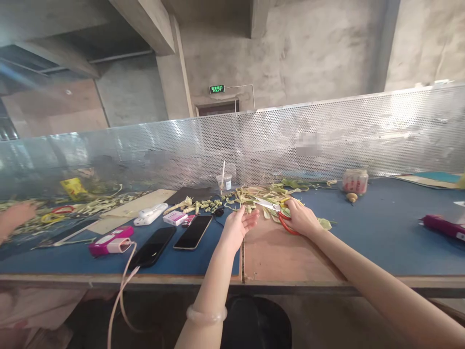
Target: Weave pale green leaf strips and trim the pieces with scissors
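Observation:
My right hand [300, 216] grips a pair of scissors [269, 204] with red and yellow handles, their blades pointing left over a heap of cut leaves and stems [276, 193]. Just left of the blade tips is my left hand [238, 227], palm partly turned up and fingers stretched out. A thin pale stem rises by its thumb; whether the hand touches it I cannot tell. Under both hands lies a brown board [283, 257]. Pale roots [183, 205] and small green pieces [214, 205] lie beyond the left hand.
Two dark phones [193, 232], a magenta device with a cable [111, 241] and a white case [150, 214] lie to the left. A plastic cup [224, 184] and a jar [355, 181] stand near the perforated metal screen [327, 135]. Another person's hand [16, 218] is far left.

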Demonstrator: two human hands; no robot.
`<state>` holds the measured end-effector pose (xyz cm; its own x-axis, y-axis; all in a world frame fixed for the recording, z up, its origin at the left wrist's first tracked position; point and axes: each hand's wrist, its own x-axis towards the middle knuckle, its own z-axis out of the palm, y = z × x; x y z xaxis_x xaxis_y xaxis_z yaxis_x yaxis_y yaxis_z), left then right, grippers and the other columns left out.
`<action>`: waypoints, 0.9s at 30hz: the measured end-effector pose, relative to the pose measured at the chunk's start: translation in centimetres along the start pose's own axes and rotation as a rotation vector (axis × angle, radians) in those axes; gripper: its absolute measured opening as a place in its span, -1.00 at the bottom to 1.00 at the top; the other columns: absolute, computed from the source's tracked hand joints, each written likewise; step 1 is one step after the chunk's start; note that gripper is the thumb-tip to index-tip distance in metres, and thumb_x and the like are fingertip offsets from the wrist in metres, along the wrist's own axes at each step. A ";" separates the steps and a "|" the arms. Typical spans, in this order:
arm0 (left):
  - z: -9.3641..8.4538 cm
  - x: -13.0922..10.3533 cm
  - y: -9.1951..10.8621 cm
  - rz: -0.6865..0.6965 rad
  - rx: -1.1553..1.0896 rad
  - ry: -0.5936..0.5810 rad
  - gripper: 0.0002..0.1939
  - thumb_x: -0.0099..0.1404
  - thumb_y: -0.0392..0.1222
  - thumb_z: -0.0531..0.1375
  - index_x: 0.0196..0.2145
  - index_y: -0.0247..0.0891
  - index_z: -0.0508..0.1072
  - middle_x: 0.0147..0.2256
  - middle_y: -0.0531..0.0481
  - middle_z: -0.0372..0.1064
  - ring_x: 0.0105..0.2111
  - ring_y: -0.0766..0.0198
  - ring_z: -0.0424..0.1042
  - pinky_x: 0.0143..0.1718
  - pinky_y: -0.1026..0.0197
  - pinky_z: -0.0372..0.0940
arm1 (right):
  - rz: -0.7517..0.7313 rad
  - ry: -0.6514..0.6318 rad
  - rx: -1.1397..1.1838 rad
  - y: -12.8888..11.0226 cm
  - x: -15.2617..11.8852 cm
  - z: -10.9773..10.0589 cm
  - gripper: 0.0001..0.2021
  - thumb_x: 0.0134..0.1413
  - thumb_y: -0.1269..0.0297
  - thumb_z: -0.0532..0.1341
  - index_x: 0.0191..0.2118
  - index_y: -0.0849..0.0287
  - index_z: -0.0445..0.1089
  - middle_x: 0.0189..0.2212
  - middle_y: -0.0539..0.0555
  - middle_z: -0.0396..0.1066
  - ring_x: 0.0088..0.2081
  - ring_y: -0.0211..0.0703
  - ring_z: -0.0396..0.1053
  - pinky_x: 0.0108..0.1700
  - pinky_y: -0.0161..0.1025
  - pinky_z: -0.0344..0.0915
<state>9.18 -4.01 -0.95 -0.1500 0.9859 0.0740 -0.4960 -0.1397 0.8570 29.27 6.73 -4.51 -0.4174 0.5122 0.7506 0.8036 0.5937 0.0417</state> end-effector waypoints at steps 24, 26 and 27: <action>-0.5 0.9 -1.4 0.119 0.342 0.012 -0.83 0.14 -0.19 0.16 -0.38 -0.32 0.22 -0.38 -0.13 0.39 -0.45 0.32 0.40 -0.48 0.28 0.31 | 0.013 -0.028 -0.042 -0.1 0.0 -0.1 -0.69 0.02 0.06 0.03 -0.21 0.18 0.19 -0.22 0.18 0.29 -0.21 -0.04 0.29 -0.41 -0.27 0.15; -0.4 0.8 -1.3 0.117 0.366 0.012 -0.84 0.15 -0.20 0.15 -0.38 -0.32 0.22 -0.38 -0.13 0.39 -0.46 0.33 0.40 -0.50 0.30 0.31 | 0.011 -0.041 -0.053 -0.1 0.0 -0.2 -0.69 0.03 0.05 0.02 -0.21 0.18 0.18 -0.21 0.17 0.29 -0.21 -0.04 0.29 -0.42 -0.26 0.15; -0.3 0.7 -1.2 0.117 0.374 0.012 -0.84 0.15 -0.20 0.14 -0.38 -0.32 0.22 -0.39 -0.13 0.39 -0.46 0.33 0.40 -0.50 0.31 0.30 | 0.013 -0.044 -0.058 -0.1 0.0 -0.2 -0.69 0.03 0.05 0.02 -0.21 0.18 0.19 -0.21 0.18 0.29 -0.21 -0.03 0.29 -0.41 -0.26 0.15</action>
<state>9.39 -3.17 -2.14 -0.1977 0.9639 0.1783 -0.1294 -0.2059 0.9700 29.25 6.54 -4.39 -0.4244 0.5471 0.7215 0.8315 0.5509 0.0714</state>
